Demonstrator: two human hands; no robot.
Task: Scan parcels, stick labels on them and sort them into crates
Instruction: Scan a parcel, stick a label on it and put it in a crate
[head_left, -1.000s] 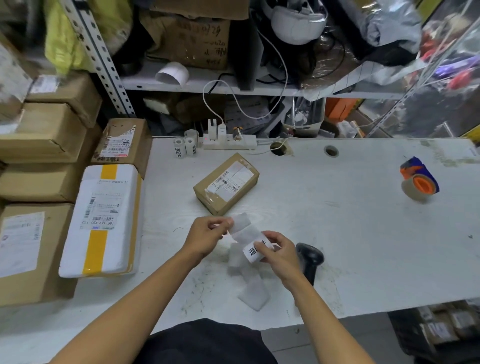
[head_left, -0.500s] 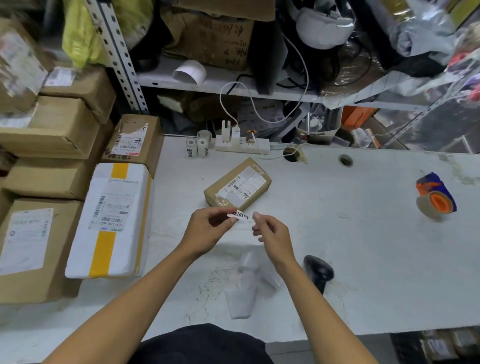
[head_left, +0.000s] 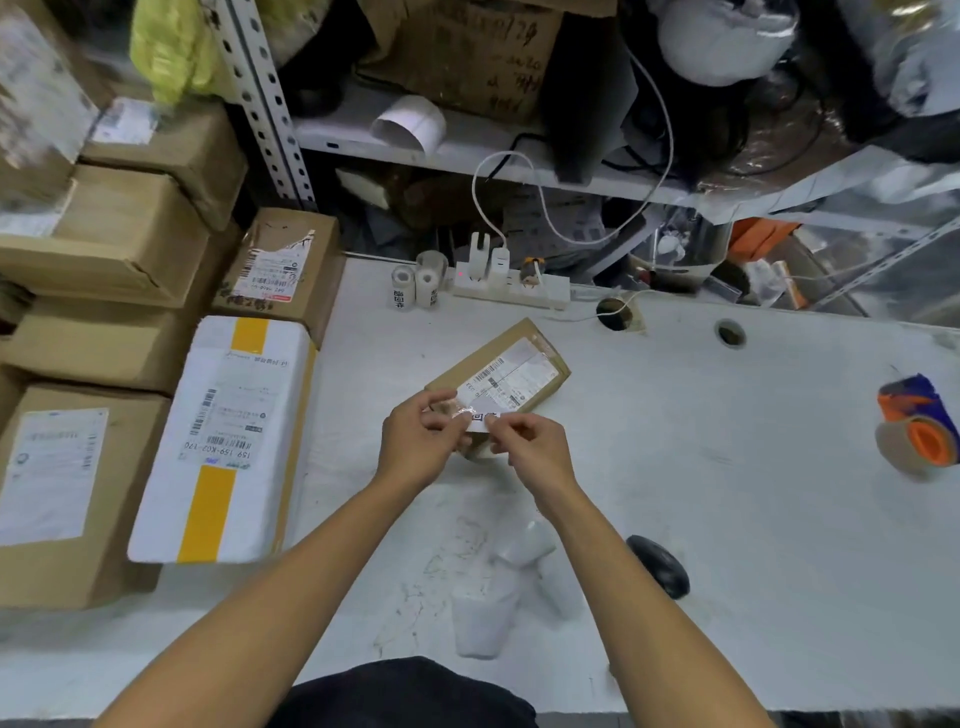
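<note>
A small brown parcel with a white shipping label lies slantwise in the middle of the white table. My left hand and my right hand pinch the two ends of a small white printed sticker and hold it over the parcel's near corner. Whether the sticker touches the box is unclear. A strip of empty label backing lies on the table below my hands. The black scanner rests to the right of my right forearm.
Stacked brown boxes and a white parcel with yellow tape fill the left side. Two small label rolls and a power strip stand at the back. An orange-and-blue tape dispenser sits far right. Cluttered shelving rises behind.
Both hands moved away from me to the small parcel's near corner with the peeled sticker. The backing strip left my hands and now lies on the table.
</note>
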